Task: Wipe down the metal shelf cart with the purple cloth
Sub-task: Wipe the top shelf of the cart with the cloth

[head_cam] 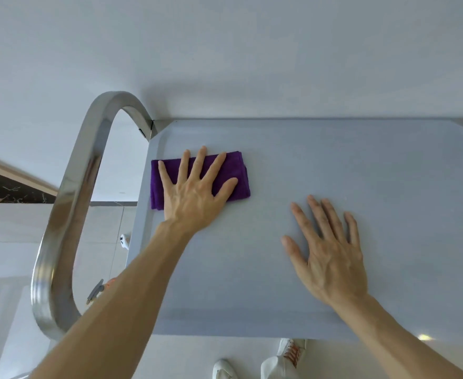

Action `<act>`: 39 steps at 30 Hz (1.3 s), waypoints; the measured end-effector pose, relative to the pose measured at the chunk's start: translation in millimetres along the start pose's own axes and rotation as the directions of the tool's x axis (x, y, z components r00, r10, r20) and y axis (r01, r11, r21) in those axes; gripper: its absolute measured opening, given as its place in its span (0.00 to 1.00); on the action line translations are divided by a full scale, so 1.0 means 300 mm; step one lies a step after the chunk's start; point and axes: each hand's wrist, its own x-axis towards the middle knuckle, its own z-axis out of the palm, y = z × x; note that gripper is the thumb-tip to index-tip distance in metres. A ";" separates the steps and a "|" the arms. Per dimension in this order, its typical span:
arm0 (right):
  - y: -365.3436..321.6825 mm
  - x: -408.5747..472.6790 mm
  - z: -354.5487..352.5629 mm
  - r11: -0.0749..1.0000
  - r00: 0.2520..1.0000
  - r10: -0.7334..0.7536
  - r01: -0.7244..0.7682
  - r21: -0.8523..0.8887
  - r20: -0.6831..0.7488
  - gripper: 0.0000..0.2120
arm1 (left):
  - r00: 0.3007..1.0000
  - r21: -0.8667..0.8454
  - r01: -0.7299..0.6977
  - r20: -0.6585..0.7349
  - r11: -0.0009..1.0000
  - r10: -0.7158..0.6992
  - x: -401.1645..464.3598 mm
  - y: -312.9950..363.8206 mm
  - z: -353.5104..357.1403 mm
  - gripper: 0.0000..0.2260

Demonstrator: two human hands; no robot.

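Folded purple cloth (201, 179) lies flat at far-left corner of the cart's top shelf (361, 165), long axis running left-right; left hand (195, 192) pressed on it, fingers splayed, not gripping. Right hand (331, 255) open, palm flat on bare shelf near right; curved steel handle (69, 214) at left end.

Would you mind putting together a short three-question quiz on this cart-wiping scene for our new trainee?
1. True or false: the purple cloth lies folded near the far left corner of the cart's top shelf.
2. Which hand presses on the cloth: A) left hand B) right hand C) both?
3. Fill in: the right hand rests flat on the bare ____, apart from the cloth.

Key: 1. True. 2. A; its spread fingers lie on the cloth. 3. shelf. The curved metal handle stands at the cart's left end, and neither hand touches it.
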 end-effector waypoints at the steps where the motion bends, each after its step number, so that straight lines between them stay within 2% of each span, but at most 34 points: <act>1: -0.001 0.001 0.001 1.000 1.000 0.002 -0.002 0.001 -0.007 0.30 | 1.000 -0.002 0.001 -0.002 1.000 -0.001 0.047 0.004 0.001 0.29; 6: 0.003 -0.003 0.015 1.000 0.999 -0.006 0.007 0.018 -0.036 0.30 | 1.000 -0.016 0.006 0.006 1.000 -0.006 0.090 0.016 -0.007 0.29; 9: -0.001 -0.002 0.005 1.000 1.000 0.002 -0.001 0.029 -0.025 0.30 | 1.000 -0.038 -0.007 0.004 0.999 0.007 -0.059 0.033 -0.009 0.28; 13: -0.005 0.007 -0.009 0.998 1.000 0.010 -0.009 0.056 -0.014 0.30 | 0.989 -0.006 -0.137 -0.049 0.991 0.137 -0.299 0.005 0.010 0.25; 15: -0.006 0.006 -0.006 0.998 1.000 0.007 -0.007 0.061 -0.009 0.30 | 0.991 -0.020 -0.127 -0.054 0.992 0.126 -0.351 -0.015 0.012 0.25; 20: 0.001 0.006 0.013 0.998 0.999 0.013 -0.011 0.061 -0.031 0.30 | 0.998 -0.005 -0.062 0.016 0.998 0.062 -0.206 -0.006 -0.013 0.26; 24: 0.006 0.007 0.026 0.997 0.998 0.009 -0.004 0.075 -0.062 0.31 | 0.999 0.002 -0.040 0.016 0.999 0.040 0.035 -0.009 -0.029 0.27; 28: 0.009 0.006 0.034 0.996 0.997 0.006 0.001 0.084 -0.077 0.31 | 1.000 -0.061 0.021 0.012 0.998 -0.020 0.217 0.042 -0.031 0.25; 31: 0.006 0.002 0.033 0.996 0.997 0.007 0.000 0.088 -0.079 0.31 | 0.997 -0.028 0.036 -0.062 0.999 -0.038 0.209 0.071 -0.034 0.24; 35: 0.003 0.001 0.028 0.996 0.998 0.013 -0.008 0.085 -0.059 0.30 | 0.996 0.174 -0.020 -0.079 0.985 0.035 0.098 0.059 -0.068 0.26; 39: 0.003 0.002 0.023 0.997 0.999 0.015 -0.012 0.077 -0.038 0.30 | 0.999 0.144 -0.017 -0.030 0.990 0.021 -0.062 0.078 -0.100 0.27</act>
